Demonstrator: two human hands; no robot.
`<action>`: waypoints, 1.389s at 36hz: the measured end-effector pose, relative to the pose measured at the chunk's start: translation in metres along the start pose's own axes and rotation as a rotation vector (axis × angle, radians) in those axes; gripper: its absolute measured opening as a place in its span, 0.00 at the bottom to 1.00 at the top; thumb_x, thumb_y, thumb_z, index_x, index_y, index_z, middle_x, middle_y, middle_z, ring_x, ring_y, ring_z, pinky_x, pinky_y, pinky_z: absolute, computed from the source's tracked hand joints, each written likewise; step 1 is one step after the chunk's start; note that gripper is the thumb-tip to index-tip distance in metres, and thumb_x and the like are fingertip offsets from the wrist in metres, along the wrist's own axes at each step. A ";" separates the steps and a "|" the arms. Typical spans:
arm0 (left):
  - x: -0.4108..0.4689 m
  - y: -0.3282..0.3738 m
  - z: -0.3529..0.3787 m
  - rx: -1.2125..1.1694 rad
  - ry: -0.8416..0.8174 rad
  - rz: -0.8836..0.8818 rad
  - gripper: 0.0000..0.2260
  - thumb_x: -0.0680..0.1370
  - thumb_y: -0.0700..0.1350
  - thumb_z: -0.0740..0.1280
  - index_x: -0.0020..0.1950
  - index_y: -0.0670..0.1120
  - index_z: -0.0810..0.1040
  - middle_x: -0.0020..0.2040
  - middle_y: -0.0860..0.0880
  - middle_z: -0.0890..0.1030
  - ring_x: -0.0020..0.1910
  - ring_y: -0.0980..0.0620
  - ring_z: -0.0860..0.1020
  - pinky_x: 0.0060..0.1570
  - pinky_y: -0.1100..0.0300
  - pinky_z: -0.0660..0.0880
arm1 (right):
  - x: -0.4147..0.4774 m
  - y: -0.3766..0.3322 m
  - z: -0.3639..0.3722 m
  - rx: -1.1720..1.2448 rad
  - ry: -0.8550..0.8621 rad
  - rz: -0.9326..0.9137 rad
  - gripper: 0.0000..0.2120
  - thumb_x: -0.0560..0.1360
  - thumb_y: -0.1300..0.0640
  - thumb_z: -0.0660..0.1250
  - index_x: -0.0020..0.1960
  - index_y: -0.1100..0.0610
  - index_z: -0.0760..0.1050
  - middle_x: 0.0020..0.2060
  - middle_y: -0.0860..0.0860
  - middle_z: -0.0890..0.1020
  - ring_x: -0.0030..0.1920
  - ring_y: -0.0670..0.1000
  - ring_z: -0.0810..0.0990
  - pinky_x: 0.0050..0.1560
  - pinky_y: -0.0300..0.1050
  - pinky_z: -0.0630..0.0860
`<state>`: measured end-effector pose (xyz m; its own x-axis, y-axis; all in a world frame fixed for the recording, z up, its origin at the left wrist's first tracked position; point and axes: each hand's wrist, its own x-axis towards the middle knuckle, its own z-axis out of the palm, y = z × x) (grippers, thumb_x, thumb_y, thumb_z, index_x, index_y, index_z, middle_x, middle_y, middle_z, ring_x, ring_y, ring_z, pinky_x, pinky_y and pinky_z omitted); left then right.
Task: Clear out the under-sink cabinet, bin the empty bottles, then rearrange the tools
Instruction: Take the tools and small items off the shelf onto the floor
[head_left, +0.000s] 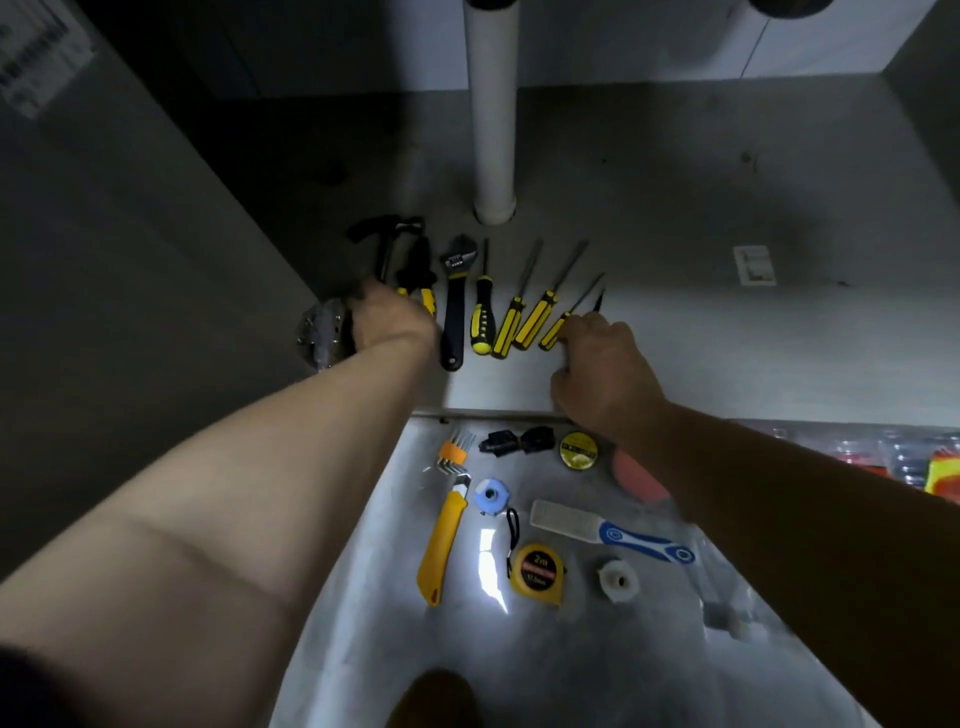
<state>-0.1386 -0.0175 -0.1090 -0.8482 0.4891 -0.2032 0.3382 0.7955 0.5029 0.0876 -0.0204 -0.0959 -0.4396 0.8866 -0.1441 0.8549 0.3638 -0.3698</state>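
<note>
On the floor (545, 670) outside the cabinet, small things are lying in loose rows: a yellow tape measure (537, 573) nearest, a yellow box cutter (440, 548) to its left, a blue-handled scraper (613, 530) to its right, a white plastic nut (617, 578) beside that. Closer to the cabinet's front edge are sitting a blue ring (488, 495), a set of hex keys (453, 453), a black clip (517, 441) and a round yellow-and-black tin (577, 450).

Both arms are reaching over that edge onto the cabinet floor (727, 332). The right hand (605, 376) is resting by the last screwdriver (563, 325) in the row, fingers curled down against its handle (whether they are gripping it cannot be told). The left hand (389, 322) is closing around the hammer (382, 244) at the row's left end, near the cabinet's left wall. Between them are lying pliers (418, 270), an adjustable wrench (454, 301) and three more screwdrivers (519, 306), side by side, tips pointing inward. Beyond them a white drainpipe (493, 114) is standing upright.
</note>
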 end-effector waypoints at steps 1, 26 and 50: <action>0.002 0.000 0.001 0.029 0.008 -0.006 0.18 0.81 0.45 0.66 0.69 0.41 0.71 0.70 0.37 0.72 0.69 0.37 0.72 0.67 0.50 0.69 | -0.001 0.001 -0.001 -0.022 0.010 0.011 0.20 0.77 0.61 0.64 0.68 0.60 0.70 0.61 0.58 0.73 0.62 0.60 0.69 0.57 0.52 0.74; -0.046 0.002 -0.012 -0.167 0.101 0.164 0.17 0.81 0.39 0.61 0.70 0.40 0.75 0.67 0.34 0.74 0.68 0.34 0.70 0.67 0.52 0.66 | -0.051 -0.007 -0.027 0.455 0.234 0.146 0.17 0.73 0.71 0.64 0.58 0.56 0.71 0.53 0.53 0.72 0.48 0.52 0.75 0.48 0.48 0.78; -0.199 -0.203 -0.058 -0.394 -0.460 0.209 0.10 0.79 0.33 0.65 0.47 0.47 0.79 0.38 0.51 0.79 0.37 0.52 0.75 0.38 0.64 0.72 | -0.269 0.031 0.025 0.231 -0.213 0.318 0.11 0.68 0.61 0.71 0.48 0.53 0.74 0.37 0.48 0.79 0.39 0.49 0.78 0.31 0.32 0.62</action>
<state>-0.0624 -0.2970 -0.1218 -0.4897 0.7927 -0.3630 0.2278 0.5183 0.8243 0.2256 -0.2547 -0.0916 -0.2328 0.8564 -0.4609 0.8833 -0.0120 -0.4686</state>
